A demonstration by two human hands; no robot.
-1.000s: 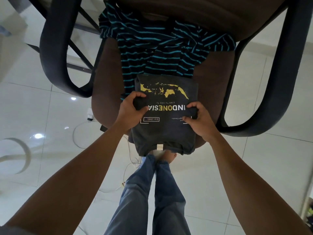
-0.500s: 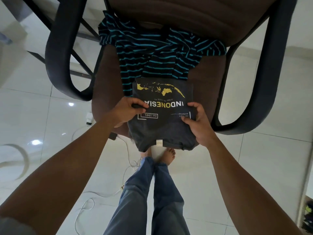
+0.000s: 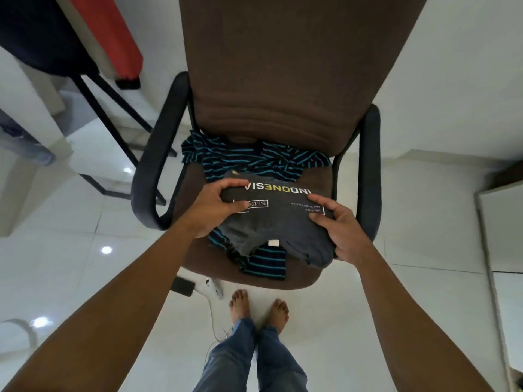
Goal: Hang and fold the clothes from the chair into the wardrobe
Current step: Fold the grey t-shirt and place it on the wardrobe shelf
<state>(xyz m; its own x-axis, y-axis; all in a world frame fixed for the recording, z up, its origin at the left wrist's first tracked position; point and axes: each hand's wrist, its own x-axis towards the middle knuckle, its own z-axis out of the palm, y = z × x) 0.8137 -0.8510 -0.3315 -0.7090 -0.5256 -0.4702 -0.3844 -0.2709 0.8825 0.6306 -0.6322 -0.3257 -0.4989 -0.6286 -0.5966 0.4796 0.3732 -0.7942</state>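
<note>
Both hands are on the grey T-shirt (image 3: 271, 222) now, and it's folded into a neat packet, lettering upside down to us. The left grip (image 3: 210, 210) clamps the left end, fingers curled over the far edge and thumb pressed on top by the little boxed print. The right grip (image 3: 339, 230) pinches the right end the same way, fingers on top, thumb tucked at the side. So both are grasping the shirt, neither one slack.

The packet sits over the front half of the chair (image 3: 283, 80) seat, right on top of the striped shirt (image 3: 249, 159), which spreads out behind it towards the backrest and pokes out below its near edge. Whether the grey one has cleared the striped one, I can't tell. The near edge sags, with the white label (image 3: 273, 243) hanging towards the person.

Here's the key to what comes next: the packet's long axis runs side to side, straight from one grip to the other, one hand at each short end and neither closer than the other. My read is that an even, level lift would keep the fold together. If one side drops, that loose near edge could spill open. I can't pick out the wardrobe for certain in this view.
</note>
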